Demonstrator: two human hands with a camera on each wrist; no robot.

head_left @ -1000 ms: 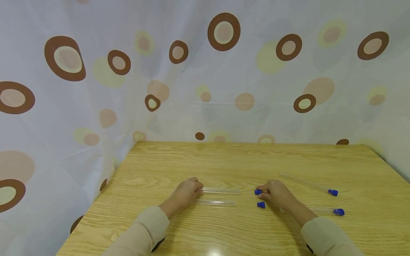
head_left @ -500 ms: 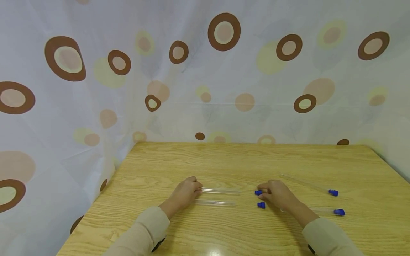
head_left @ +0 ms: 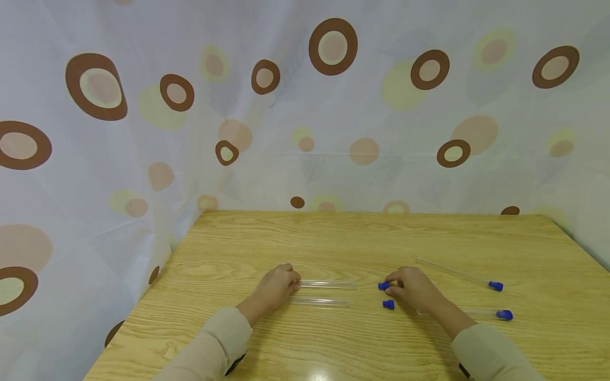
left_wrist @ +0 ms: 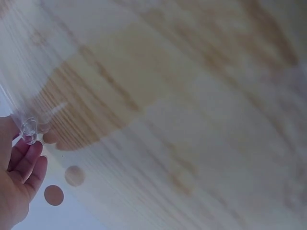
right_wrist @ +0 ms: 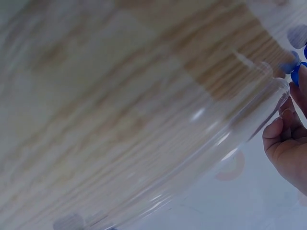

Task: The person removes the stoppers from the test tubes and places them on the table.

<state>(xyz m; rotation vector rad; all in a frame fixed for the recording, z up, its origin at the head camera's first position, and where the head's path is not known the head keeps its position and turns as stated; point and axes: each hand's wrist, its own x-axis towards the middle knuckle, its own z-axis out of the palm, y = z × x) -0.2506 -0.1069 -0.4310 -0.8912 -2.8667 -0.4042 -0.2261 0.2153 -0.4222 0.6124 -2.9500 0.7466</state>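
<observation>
Two clear tubes lie side by side on the wooden table, the far tube (head_left: 329,284) and the near tube (head_left: 321,301). My left hand (head_left: 276,288) pinches the left end of the far one; in the left wrist view this hand (left_wrist: 21,177) has its fingertips at a rounded glassy end. Right of the tubes, my right hand (head_left: 413,288) has thumb and finger at a small blue cap (head_left: 383,286). Just nearer lies a second blue cap (head_left: 388,305), untouched. In the right wrist view that hand (right_wrist: 290,139) is at the edge, beside blue plastic (right_wrist: 295,75).
Two capped tubes lie at the right of the table (head_left: 352,344): one slants behind my right hand, its blue cap (head_left: 495,286) rightmost; the other, with its blue cap (head_left: 504,315), is partly hidden by my right forearm. A patterned curtain (head_left: 267,174) stands behind and at the sides.
Over the last second the hands, tubes and caps have stayed nearly where they were. The right hand's fingers have shifted very slightly at the far cap.
</observation>
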